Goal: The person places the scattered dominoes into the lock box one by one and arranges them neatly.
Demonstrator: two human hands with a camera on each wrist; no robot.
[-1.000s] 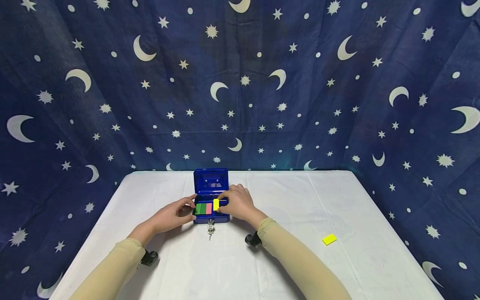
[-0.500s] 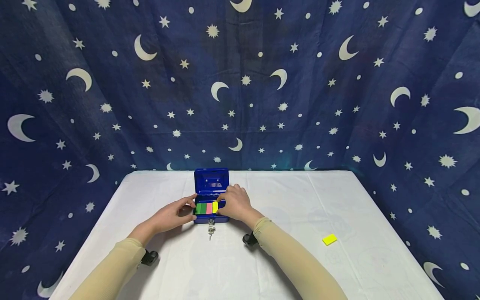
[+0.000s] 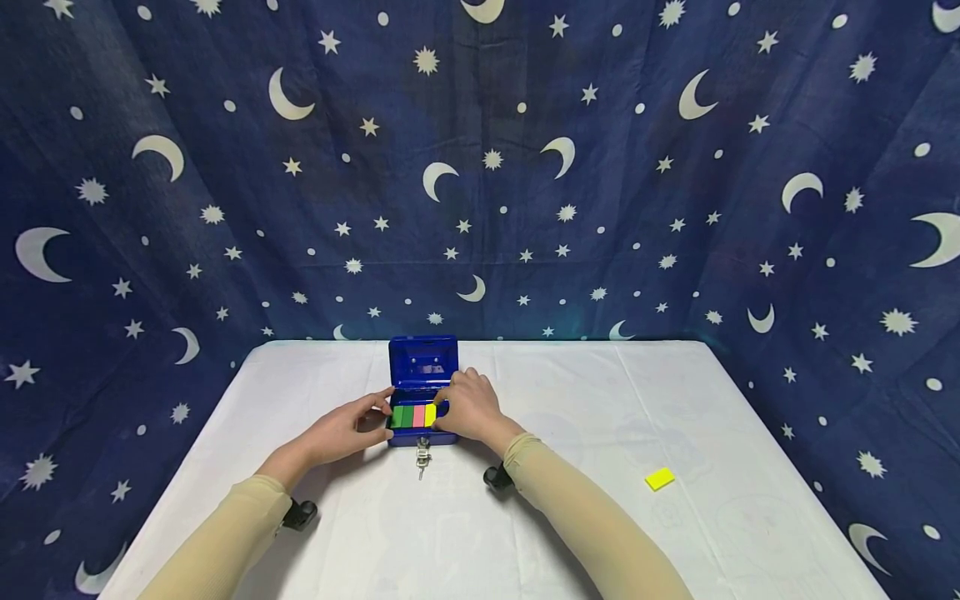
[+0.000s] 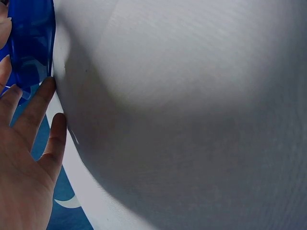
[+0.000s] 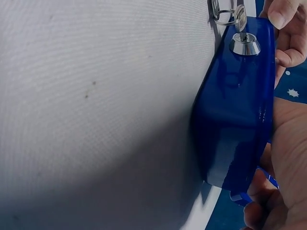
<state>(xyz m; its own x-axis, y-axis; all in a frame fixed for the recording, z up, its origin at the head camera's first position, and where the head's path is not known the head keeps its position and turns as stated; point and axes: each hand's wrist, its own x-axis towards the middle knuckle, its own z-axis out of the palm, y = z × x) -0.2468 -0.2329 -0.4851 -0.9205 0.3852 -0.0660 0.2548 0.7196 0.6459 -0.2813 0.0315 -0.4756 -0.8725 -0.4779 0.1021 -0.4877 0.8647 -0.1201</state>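
A blue metal cash box (image 3: 423, 438) stands on the table with its lid (image 3: 423, 360) raised. Inside, a green block (image 3: 397, 417), a darker green block (image 3: 407, 417) and a pink block (image 3: 419, 416) lie side by side from the left. My right hand (image 3: 472, 406) reaches in over the box's right side and pinches a yellow block (image 3: 431, 415) at the right end of that row, against the pink one. At the left end of the box, my left hand (image 3: 343, 429) holds it, thumb near the front corner and fingers along the side.
A second yellow block (image 3: 660, 479) lies on the white-covered table (image 3: 585, 417) to the right. Keys (image 3: 422, 456) hang from the lock (image 5: 245, 44) on the box's front. A blue cloth with moons and stars (image 3: 480, 208) closes off the back and sides.
My right hand has moved left and lowered the yellow block, closing the gap to the pink block. During the last half second it has barely shifted. The left hand stays in place.
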